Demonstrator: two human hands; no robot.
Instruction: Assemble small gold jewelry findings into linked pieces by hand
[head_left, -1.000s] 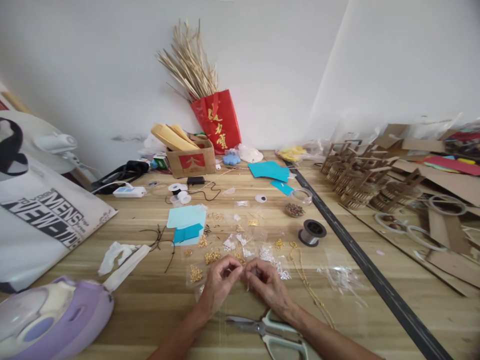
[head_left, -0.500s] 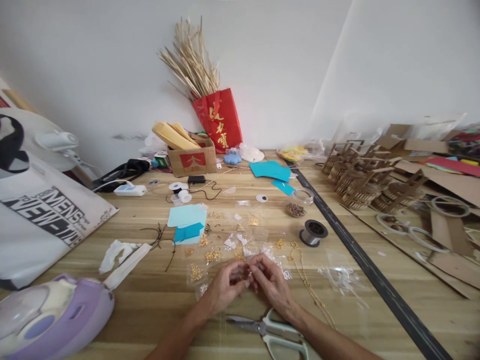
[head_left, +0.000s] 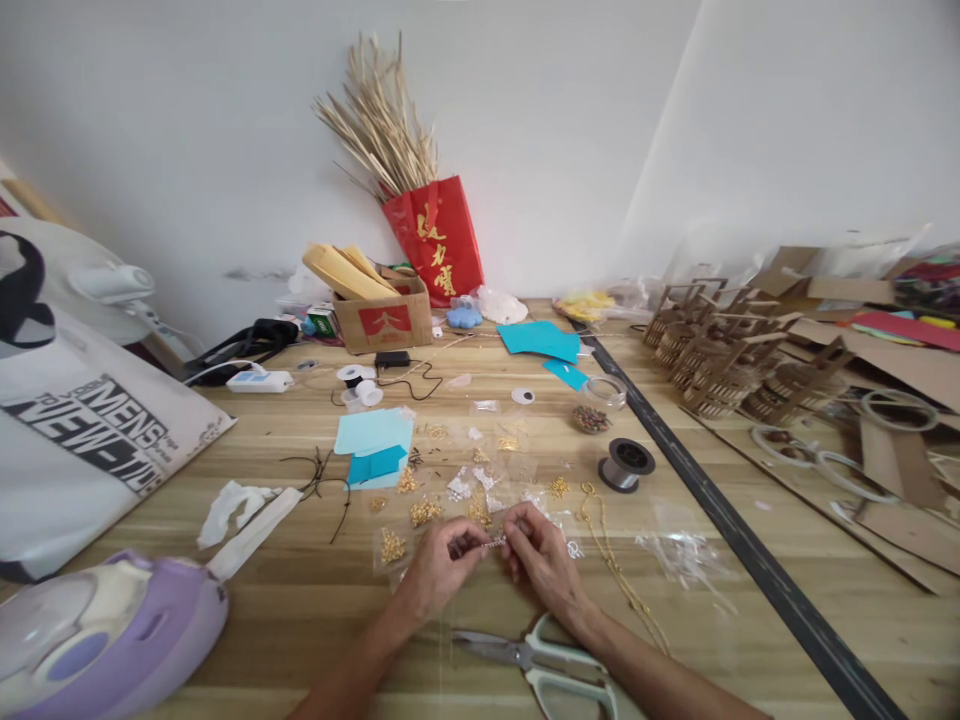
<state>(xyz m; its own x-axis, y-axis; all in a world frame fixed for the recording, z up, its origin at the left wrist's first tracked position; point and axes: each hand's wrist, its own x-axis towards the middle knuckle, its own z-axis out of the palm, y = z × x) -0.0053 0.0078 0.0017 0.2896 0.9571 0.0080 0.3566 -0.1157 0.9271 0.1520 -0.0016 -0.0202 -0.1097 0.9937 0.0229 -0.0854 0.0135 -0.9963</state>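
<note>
My left hand (head_left: 448, 562) and my right hand (head_left: 541, 560) face each other above the table, fingertips pinched. A short, thin silvery strand (head_left: 493, 543) stretches between them, held at both ends; its details are too small to make out. Scissors with pale green handles (head_left: 566, 655) lie under my right wrist, blades pointing left. Past my fingers are piles of small gold findings (head_left: 425, 513) and white ones (head_left: 460, 485) on clear plastic. A gold chain (head_left: 616, 572) lies to the right of my right hand.
A spool of grey wire (head_left: 626, 465) and a dish of brown beads (head_left: 591, 419) stand farther right. Blue paper sheets (head_left: 375, 433) lie to the left. A purple-and-white appliance (head_left: 150, 630) sits at the near left, and wooden basket-like frames (head_left: 720, 350) at the right.
My hands have moved slightly apart, and the silvery strand now shows stretched between the fingertips. The things on the table have stayed in place.
</note>
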